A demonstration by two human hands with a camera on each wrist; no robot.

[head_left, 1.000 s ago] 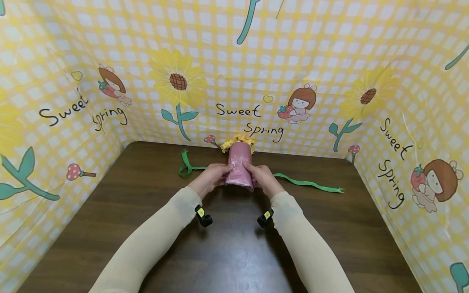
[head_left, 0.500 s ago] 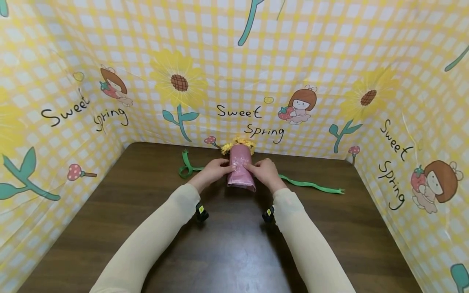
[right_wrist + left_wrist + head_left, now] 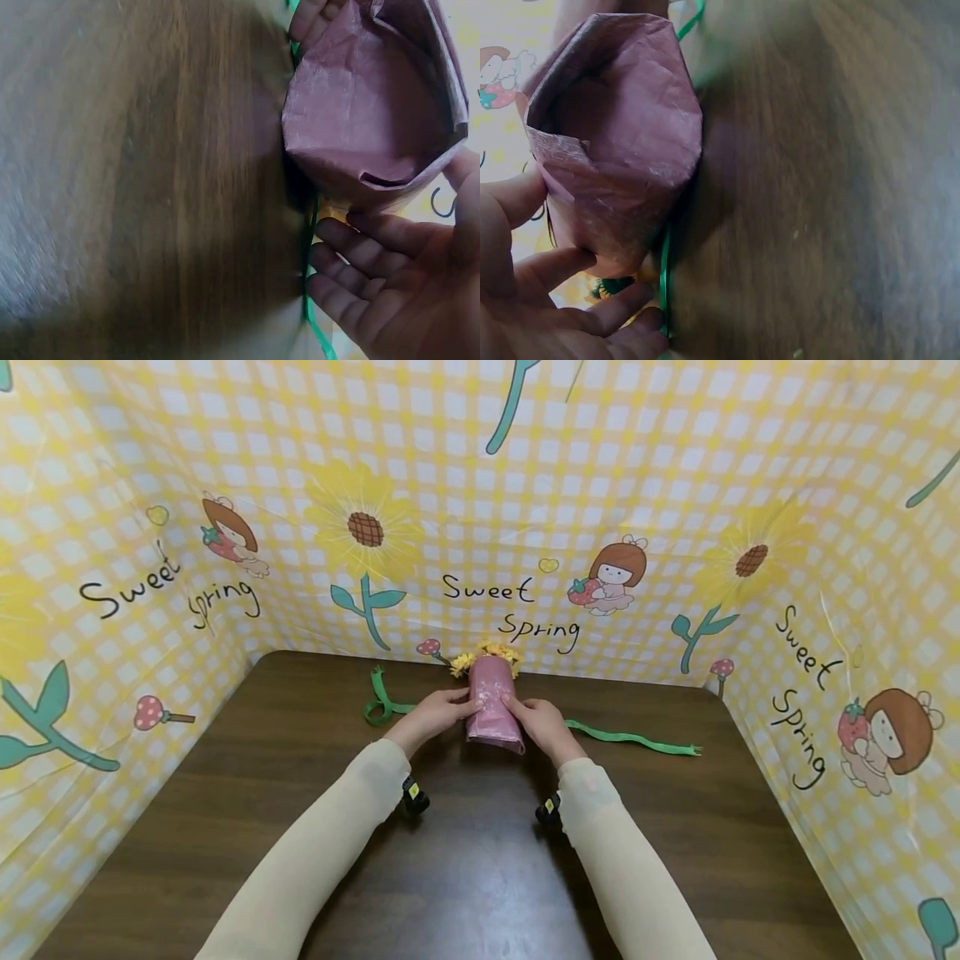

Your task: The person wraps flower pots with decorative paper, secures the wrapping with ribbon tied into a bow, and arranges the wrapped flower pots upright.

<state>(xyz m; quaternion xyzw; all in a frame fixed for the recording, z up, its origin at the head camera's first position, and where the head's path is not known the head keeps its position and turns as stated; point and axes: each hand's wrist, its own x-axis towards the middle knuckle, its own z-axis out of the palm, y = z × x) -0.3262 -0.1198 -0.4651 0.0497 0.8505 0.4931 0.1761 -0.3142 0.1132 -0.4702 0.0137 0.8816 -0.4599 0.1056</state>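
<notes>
A bouquet in pink wrapping paper [image 3: 492, 693] lies at the far middle of the table, its yellow flowers [image 3: 462, 665] showing at the back end. My left hand [image 3: 433, 720] holds its left side and my right hand [image 3: 545, 727] its right side, both thumbs on top of the paper. In the left wrist view the wrap's near end [image 3: 630, 112] gapes open and hollow, with creased edges. Fingers [image 3: 367, 251] of the right hand reach along the side of the wrap in the right wrist view. A green ribbon [image 3: 637, 739] runs beneath the bouquet.
The ribbon's left end [image 3: 381, 700] curls into a loop on the dark wooden table [image 3: 480, 860]. A yellow checked cloth [image 3: 480, 527] printed with flowers and cartoon figures stands behind the table and along both sides.
The bouquet has shifted slightly toward me and to the right, with both hands still on it. My left fingers have moved a little farther up its side. The ribbon stays in place.
</notes>
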